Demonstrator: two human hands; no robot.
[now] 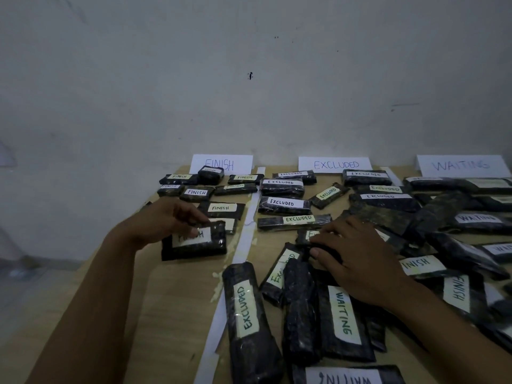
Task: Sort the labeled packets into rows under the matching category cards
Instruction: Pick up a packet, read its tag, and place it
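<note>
Packets [341, 314] crowd the right hand [357, 256] gripping a dark packet [328, 249]; left hand [170, 217] pinches a FINISH packet [194, 242].

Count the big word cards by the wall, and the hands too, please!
Word cards: 3 (FINISH card, EXCLUDED card, WAITING card)
Hands: 2 (left hand gripping a FINISH packet, right hand gripping a dark packet)
Total: 5
</note>
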